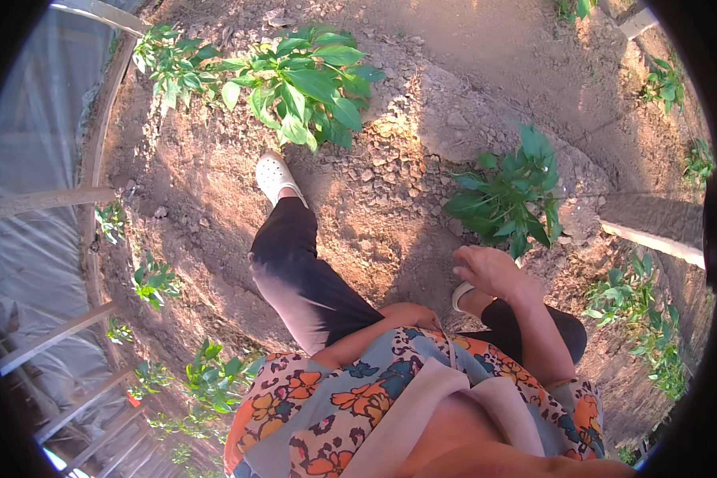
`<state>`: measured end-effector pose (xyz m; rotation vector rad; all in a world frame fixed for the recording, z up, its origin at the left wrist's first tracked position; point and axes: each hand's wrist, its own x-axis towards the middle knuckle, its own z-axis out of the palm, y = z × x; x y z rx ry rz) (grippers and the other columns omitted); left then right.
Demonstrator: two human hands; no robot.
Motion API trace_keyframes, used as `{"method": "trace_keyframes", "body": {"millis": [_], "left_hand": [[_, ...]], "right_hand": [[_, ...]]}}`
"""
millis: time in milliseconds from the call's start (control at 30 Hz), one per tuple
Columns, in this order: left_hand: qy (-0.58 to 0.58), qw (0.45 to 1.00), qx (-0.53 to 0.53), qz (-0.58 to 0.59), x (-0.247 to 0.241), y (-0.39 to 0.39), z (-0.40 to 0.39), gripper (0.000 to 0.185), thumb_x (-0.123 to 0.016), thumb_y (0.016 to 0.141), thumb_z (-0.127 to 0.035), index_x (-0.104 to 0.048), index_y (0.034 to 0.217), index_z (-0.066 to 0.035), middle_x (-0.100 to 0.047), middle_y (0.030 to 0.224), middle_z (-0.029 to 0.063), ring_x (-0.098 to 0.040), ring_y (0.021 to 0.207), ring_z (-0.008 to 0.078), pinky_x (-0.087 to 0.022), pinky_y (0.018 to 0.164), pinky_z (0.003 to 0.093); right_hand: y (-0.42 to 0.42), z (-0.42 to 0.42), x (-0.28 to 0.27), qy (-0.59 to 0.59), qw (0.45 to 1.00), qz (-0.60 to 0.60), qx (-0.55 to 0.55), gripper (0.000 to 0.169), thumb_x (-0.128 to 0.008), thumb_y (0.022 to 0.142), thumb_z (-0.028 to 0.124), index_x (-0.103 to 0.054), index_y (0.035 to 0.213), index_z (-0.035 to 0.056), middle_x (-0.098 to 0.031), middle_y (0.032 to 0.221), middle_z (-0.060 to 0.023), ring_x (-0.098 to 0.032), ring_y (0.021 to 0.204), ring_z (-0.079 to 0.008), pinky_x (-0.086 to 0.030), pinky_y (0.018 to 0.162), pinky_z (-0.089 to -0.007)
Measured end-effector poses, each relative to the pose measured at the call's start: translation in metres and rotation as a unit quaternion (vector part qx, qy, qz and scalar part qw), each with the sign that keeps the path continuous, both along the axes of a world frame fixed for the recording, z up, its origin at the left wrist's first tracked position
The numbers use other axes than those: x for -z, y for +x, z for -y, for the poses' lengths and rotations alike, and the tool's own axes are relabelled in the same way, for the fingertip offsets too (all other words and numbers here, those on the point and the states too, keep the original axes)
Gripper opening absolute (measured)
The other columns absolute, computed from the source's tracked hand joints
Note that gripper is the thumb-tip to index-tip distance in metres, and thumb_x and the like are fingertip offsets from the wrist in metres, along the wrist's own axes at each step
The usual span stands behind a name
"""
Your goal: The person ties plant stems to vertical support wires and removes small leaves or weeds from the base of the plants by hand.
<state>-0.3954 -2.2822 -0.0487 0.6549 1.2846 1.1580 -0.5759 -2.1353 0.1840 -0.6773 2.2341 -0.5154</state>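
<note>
My right hand (491, 272) hovers over the soil just below a leafy green plant (508, 194), likely a pepper plant. Its fingers are a little bent and apart, with nothing visible in them. My left hand (415, 315) rests low at my lap, against the hem of my flowered shirt (358, 394). The fingertips are hidden, so its grip cannot be made out. A thin cord (451, 352) hangs near those fingers; whether they touch it is unclear. Ahead of my forward foot, in a pale clog (275, 176), grows a larger leafy plant (310, 83).
Dry, crumbly soil (358, 227) forms the ground. More plants (639, 316) grow on the right and along the left side (155, 281). Plastic sheeting (36, 137) with wooden posts (54, 200) borders the left. A wide post (651, 224) stands at the right.
</note>
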Motion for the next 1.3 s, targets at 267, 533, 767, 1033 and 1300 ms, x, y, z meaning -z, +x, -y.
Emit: {"method": "trace_keyframes", "body": {"millis": [267,533,767,1033,1300], "left_hand": [[0.032,0.990,-0.105,0.085,-0.068,-0.067,0.066,0.040,-0.054,0.078,-0.024,-0.058,0.112,-0.002,-0.061,0.108,0.0136,-0.059,0.095,0.0265,-0.045,0.079,0.0352],[-0.110,0.979,0.138,0.100,-0.037,-0.130,0.210,0.042,-0.053,0.079,-0.028,-0.058,0.112,-0.002,-0.061,0.108,0.0140,-0.060,0.093,0.0277,-0.045,0.078,0.0384],[-0.183,0.900,0.383,0.094,0.012,-0.169,0.360,0.044,-0.053,0.080,-0.032,-0.058,0.112,-0.003,-0.062,0.108,0.0143,-0.060,0.092,0.0288,-0.046,0.076,0.0413],[-0.213,0.922,0.316,-0.069,-0.013,-0.188,0.409,0.048,-0.051,0.082,-0.036,-0.057,0.108,0.004,-0.061,0.104,0.0227,-0.060,0.095,0.0334,-0.044,0.079,0.0437],[-0.117,0.972,-0.017,-0.203,-0.088,-0.213,0.439,0.050,-0.053,0.087,-0.034,-0.044,0.125,-0.002,-0.058,0.109,0.0189,-0.058,0.099,0.0282,-0.048,0.080,0.0355]], "right_hand": [[-0.069,0.053,0.009,-0.010,0.997,0.025,0.079,0.027,-0.059,0.079,0.018,-0.054,0.102,0.0041,-0.058,0.090,-0.0148,-0.057,0.088,-0.0333,-0.046,0.075,-0.0407],[-0.088,0.132,-0.010,-0.046,0.970,0.030,0.237,0.029,-0.059,0.081,0.020,-0.052,0.105,0.0041,-0.058,0.089,-0.0155,-0.057,0.087,-0.0323,-0.046,0.075,-0.0409],[-0.092,0.237,0.009,-0.083,0.938,-0.009,0.337,0.031,-0.055,0.086,0.024,-0.053,0.110,0.0058,-0.058,0.093,-0.0165,-0.057,0.086,-0.0336,-0.046,0.074,-0.0418],[-0.068,0.307,0.052,-0.111,0.919,-0.135,0.353,0.025,-0.054,0.085,0.022,-0.054,0.103,0.0038,-0.061,0.090,-0.0181,-0.060,0.084,-0.0343,-0.048,0.074,-0.0419],[0.024,0.341,-0.032,0.027,0.938,-0.169,0.303,0.027,-0.054,0.086,0.022,-0.054,0.109,0.0057,-0.060,0.099,-0.0163,-0.058,0.089,-0.0327,-0.046,0.078,-0.0407]]}}
